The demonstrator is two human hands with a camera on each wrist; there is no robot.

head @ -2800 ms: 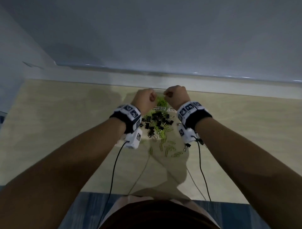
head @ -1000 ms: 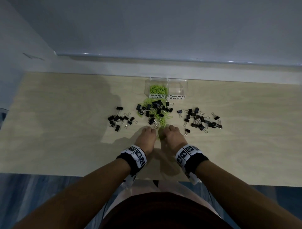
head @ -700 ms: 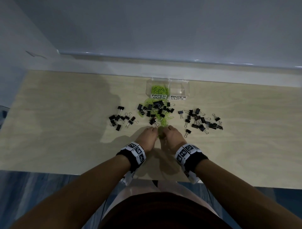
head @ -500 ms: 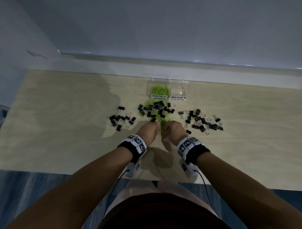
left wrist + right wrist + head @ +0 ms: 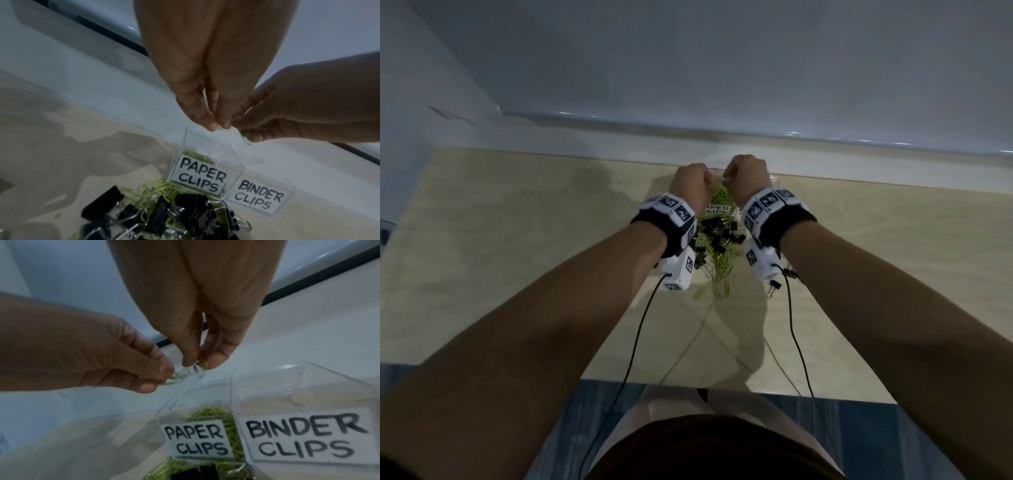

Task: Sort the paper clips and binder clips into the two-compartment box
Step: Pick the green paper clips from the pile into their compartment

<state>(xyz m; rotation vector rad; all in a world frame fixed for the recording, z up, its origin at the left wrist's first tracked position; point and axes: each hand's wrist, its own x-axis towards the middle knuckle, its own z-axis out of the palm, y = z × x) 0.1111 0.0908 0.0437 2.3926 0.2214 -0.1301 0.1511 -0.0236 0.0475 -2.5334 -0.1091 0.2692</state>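
Both hands have gone from the near edge of the pile up to the far side, now over the clear two-compartment box (image 5: 232, 386). Left hand (image 5: 690, 186) & right hand (image 5: 746, 181) each pinch green paper clips (image 5: 186, 372) between thumb & fingertips, blurred, count unclear, above the "PAPER CLIPS" compartment (image 5: 200, 176), which has green clips inside. "BINDER CLIPS" compartment (image 5: 304, 434) to its right looks bare. Mixed pile w/ black binder clips (image 5: 717, 233) lies just near of box; wrists hide the box's right half and most of the table (image 5: 517, 222) in head view.
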